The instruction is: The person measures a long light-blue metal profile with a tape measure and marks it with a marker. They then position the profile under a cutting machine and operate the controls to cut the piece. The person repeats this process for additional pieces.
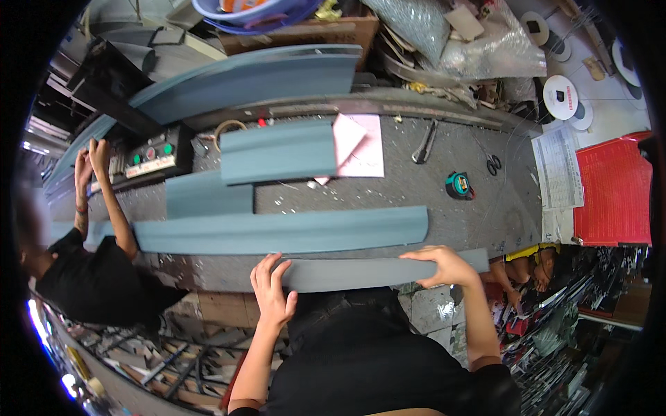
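Observation:
A flat grey strip [347, 275] lies crosswise in front of my body at the near edge of the workbench [499, 215]. Its left end is gripped by my left hand [272, 291], fingers over the top and thumb below. My right hand [447, 267] pinches the same strip farther right, and its right end extends past that hand. Just beyond it, a long blue-grey panel [291, 231] rests on the bench. Two shorter blue-grey pieces [277, 154] lie behind that, one partly over the other.
A utility knife [425, 142], scissors [493, 164] and a tape measure [458, 186] lie on the bench's right half. A red sheet [614, 191] sits at the far right. At left, a co-worker [104, 281] reaches beside a button box [156, 156]; another person [531, 270] is low at right.

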Demonstrator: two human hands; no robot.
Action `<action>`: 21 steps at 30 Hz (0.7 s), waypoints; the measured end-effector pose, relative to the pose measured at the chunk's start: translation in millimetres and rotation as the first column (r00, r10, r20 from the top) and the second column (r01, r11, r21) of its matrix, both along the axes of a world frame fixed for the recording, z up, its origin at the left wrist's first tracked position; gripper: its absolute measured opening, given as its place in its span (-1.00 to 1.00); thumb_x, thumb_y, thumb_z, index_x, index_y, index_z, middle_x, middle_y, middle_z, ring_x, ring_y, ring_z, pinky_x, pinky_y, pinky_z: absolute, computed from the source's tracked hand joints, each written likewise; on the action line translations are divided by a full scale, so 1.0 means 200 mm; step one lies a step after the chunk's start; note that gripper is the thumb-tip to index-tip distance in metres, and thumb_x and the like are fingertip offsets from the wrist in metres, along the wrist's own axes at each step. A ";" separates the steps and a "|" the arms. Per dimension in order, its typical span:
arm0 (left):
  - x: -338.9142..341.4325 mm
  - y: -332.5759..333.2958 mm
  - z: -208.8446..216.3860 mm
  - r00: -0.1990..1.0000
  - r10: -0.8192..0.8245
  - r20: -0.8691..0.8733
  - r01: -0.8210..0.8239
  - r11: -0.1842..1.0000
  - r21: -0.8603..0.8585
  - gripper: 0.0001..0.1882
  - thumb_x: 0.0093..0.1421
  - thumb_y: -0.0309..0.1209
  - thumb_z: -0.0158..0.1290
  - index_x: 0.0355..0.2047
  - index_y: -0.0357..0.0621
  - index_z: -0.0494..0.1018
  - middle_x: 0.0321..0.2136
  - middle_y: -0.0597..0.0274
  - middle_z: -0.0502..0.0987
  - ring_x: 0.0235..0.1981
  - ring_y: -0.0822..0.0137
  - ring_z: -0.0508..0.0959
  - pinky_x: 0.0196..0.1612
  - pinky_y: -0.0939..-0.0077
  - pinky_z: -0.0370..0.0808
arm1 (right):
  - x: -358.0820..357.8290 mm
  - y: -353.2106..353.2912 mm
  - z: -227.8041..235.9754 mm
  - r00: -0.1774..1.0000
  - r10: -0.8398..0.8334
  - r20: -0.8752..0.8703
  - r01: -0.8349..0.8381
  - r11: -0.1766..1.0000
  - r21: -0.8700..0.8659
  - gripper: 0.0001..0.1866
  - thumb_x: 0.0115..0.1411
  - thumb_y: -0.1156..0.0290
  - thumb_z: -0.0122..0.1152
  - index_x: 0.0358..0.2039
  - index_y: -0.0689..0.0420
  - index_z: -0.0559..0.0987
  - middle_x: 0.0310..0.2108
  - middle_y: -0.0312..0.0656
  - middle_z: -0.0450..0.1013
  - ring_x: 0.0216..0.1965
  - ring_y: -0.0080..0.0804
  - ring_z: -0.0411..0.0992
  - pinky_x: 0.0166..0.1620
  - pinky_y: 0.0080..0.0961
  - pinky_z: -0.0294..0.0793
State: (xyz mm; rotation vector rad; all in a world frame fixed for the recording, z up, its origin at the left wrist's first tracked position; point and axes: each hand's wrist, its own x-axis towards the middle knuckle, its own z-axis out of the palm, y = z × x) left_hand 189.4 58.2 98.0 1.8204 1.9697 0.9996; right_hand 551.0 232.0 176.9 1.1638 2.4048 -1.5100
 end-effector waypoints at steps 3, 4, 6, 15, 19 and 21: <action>0.20 -0.02 -0.18 0.948 0.059 -0.312 -0.098 0.989 -0.112 -0.39 0.27 0.13 -0.18 0.08 -0.07 0.42 0.16 0.06 0.37 0.25 -0.01 0.28 0.30 -0.02 0.07 | 0.12 0.02 -0.20 0.991 0.012 -0.131 0.002 0.995 0.104 -0.44 -0.10 0.35 0.43 0.01 -0.04 0.62 -0.17 -0.15 0.59 -0.12 -0.15 0.51 0.05 -0.29 0.45; 0.24 -0.02 -0.23 0.901 0.117 -0.418 -0.144 0.989 -0.034 -0.44 0.24 0.07 -0.12 0.07 -0.04 0.43 0.14 0.09 0.38 0.26 0.01 0.29 0.31 0.00 0.06 | 0.14 0.01 -0.24 0.982 -0.008 -0.190 0.044 0.982 0.186 -0.51 -0.07 0.35 0.43 -0.03 -0.01 0.64 -0.17 -0.16 0.59 -0.12 -0.16 0.51 0.06 -0.29 0.44; 0.23 -0.01 -0.31 0.890 0.219 -0.399 -0.238 0.971 0.002 -0.59 0.21 -0.05 -0.08 -0.11 -0.03 0.50 -0.02 0.09 0.41 0.12 0.07 0.36 0.21 0.06 0.15 | 0.24 0.08 -0.24 0.968 0.019 -0.248 0.072 0.933 0.354 -0.78 0.04 0.38 0.40 -0.26 0.10 0.69 -0.24 -0.20 0.60 -0.15 -0.20 0.51 0.07 -0.31 0.41; 0.34 0.03 -0.26 0.787 0.380 -0.485 -0.384 0.918 0.097 -0.73 0.17 -0.30 0.06 -0.11 0.02 0.51 0.07 0.06 0.30 0.16 0.05 0.25 0.20 0.10 0.11 | 0.38 0.56 -0.50 0.770 -0.576 -0.276 0.558 0.396 0.730 -0.30 -0.03 0.34 0.49 0.15 0.12 0.44 -0.02 -0.02 0.50 0.04 -0.03 0.40 0.18 -0.16 0.30; 0.68 0.15 -0.01 0.876 0.441 -0.197 -0.441 0.896 0.043 -0.62 0.17 -0.36 0.14 0.02 -0.08 0.43 0.12 0.04 0.30 0.20 -0.01 0.22 0.25 0.05 0.05 | 0.41 0.48 -0.34 0.763 -0.562 -0.320 0.644 0.615 0.455 -0.26 -0.06 0.39 0.50 0.18 0.13 0.43 0.00 0.01 0.49 0.06 0.00 0.41 0.17 -0.17 0.34; 0.90 0.19 0.12 0.976 0.211 -0.046 -0.214 0.972 -0.093 -0.61 0.18 -0.36 0.13 0.02 -0.14 0.42 0.06 0.02 0.37 0.10 0.02 0.36 0.19 0.09 0.22 | 0.47 0.32 -0.17 0.809 -0.410 -0.421 0.512 0.843 0.163 -0.30 -0.09 0.53 0.45 0.14 0.13 0.47 0.05 -0.12 0.49 0.09 -0.29 0.44 0.16 -0.32 0.38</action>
